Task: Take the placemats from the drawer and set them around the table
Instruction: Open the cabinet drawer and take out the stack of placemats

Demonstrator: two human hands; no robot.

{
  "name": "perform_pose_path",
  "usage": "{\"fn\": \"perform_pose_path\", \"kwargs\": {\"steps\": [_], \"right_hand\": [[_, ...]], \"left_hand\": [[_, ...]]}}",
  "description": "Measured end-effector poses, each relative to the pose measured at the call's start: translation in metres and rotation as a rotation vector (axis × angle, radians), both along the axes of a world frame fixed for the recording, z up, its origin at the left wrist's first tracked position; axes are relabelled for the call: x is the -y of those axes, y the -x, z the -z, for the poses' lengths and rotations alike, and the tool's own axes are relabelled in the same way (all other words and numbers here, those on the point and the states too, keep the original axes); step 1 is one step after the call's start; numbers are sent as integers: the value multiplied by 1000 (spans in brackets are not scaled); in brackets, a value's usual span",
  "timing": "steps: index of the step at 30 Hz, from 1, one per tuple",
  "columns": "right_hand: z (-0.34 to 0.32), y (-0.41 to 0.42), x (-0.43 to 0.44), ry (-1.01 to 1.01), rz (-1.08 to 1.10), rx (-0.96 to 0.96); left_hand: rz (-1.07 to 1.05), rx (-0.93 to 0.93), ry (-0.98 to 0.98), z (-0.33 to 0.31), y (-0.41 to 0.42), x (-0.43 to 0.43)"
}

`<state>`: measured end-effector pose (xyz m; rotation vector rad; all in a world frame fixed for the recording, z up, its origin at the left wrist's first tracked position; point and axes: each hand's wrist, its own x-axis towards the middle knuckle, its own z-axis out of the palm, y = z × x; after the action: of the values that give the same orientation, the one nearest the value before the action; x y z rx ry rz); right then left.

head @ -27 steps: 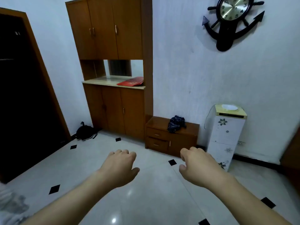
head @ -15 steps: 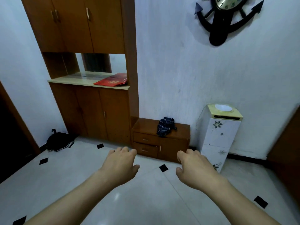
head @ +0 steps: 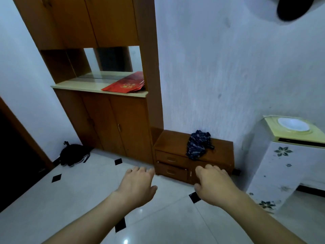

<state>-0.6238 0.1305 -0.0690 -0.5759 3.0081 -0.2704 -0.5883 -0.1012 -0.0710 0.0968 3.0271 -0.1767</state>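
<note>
Closer than a moment ago, the chest (head: 172,140) fills more of the head view, and both hands have come nearer its front. Reaching forward, the left hand (head: 139,187) and right hand (head: 214,187) hold nothing, fingers loosely curled, probably readied for a drawer (head: 171,160). Both drawers are closed. No placemats show; they are presumably inside. A cloth (head: 198,145) lies on top.
</note>
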Motion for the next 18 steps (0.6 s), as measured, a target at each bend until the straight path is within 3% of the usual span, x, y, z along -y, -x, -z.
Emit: {"fn": "perform_pose_path", "kwargs": {"steps": [8, 18], "right_hand": [[35, 173, 63, -11, -52, 85], [126, 345, 138, 3, 179, 202]], "left_hand": [[-27, 44, -46, 41, 165, 57], [184, 113, -53, 129, 383, 148]]}}
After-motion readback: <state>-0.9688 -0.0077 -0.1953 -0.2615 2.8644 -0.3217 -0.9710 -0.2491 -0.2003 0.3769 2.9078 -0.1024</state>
